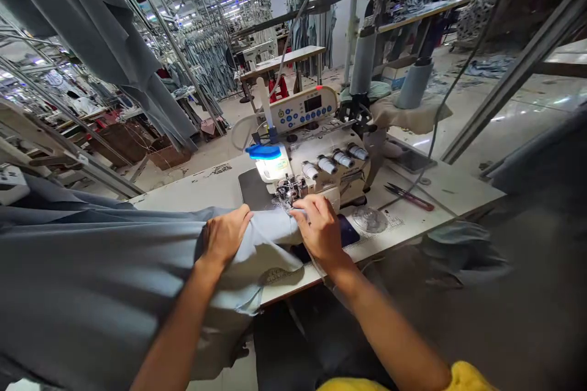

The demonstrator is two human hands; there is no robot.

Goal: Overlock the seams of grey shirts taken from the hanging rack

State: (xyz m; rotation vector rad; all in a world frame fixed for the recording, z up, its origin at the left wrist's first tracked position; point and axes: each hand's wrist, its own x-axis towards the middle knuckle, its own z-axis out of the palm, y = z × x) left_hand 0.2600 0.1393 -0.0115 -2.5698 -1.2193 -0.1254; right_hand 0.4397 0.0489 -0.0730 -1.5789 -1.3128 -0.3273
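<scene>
A large piece of grey-blue fabric (pixel 151 256) drapes over the left of the sewing table and hangs past its front edge. My left hand (pixel 225 233) is closed on the fabric's upper edge, left of the needle area. Close to the presser foot, my right hand (pixel 320 229) pinches the fabric's edge between thumb and fingers. The overlock sewing machine (pixel 321 140) stands just beyond both hands, its lamp lighting the needle area. Whether the fabric lies under the presser foot is hard to make out.
Right of the machine lie tweezers (pixel 409 197), a clear round dish (pixel 369 220) and a phone-like dark slab (pixel 410 156). Two grey thread cones (pixel 415 84) stand behind. Grey cloth (pixel 98 24) hangs from a rail at upper left. A slanting metal post (pixel 509 73) rises at right.
</scene>
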